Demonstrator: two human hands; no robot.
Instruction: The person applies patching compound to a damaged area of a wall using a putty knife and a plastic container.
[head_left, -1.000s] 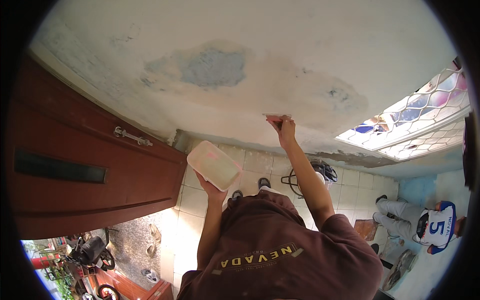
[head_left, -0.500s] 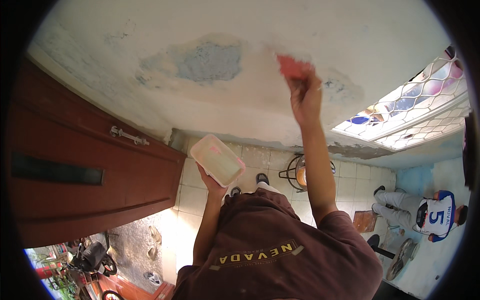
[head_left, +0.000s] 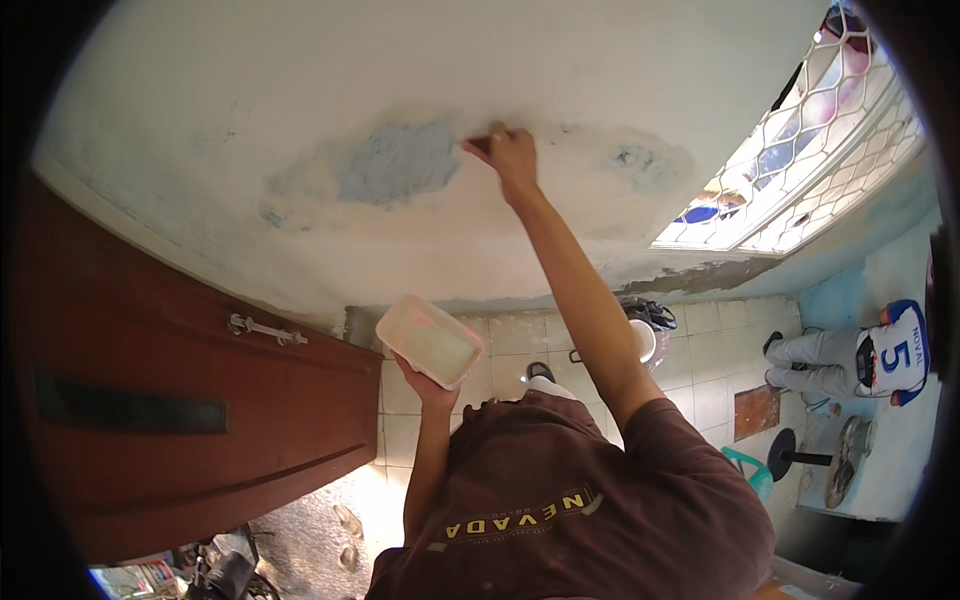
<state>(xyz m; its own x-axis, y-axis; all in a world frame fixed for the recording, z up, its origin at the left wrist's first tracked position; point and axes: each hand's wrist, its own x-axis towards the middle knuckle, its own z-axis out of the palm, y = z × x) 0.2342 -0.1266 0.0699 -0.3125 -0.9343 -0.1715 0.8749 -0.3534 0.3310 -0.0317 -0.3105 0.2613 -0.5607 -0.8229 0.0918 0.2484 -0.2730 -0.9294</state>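
My right hand [head_left: 515, 162] is closed on a red putty scraper [head_left: 477, 147], whose blade is tilted against the pale wall [head_left: 590, 60]. It lies just right of a bluish-grey bare patch [head_left: 405, 160] with a smoothed beige surround. Farther right on the wall shows a smaller rough patch [head_left: 640, 160]. Low in front of me, my left hand [head_left: 430, 388] grips a whitish rectangular plastic tub [head_left: 440, 350] from beneath and at its side. The tub's open side faces up, and pink smears mark its inside and rim.
A brown wooden door [head_left: 130, 330] with a metal handle [head_left: 265, 330] stands to the left. At right are a grilled window [head_left: 800, 150], another person [head_left: 850, 365], a round pedestal table [head_left: 845, 462] and a green stool [head_left: 750, 472]. A white bucket [head_left: 642, 343] sits on the tiled floor by the wall.
My right hand has swept the scraper leftward along the wall, from near the small rough patch to the edge of the grey one. The left hand still holds the tub.
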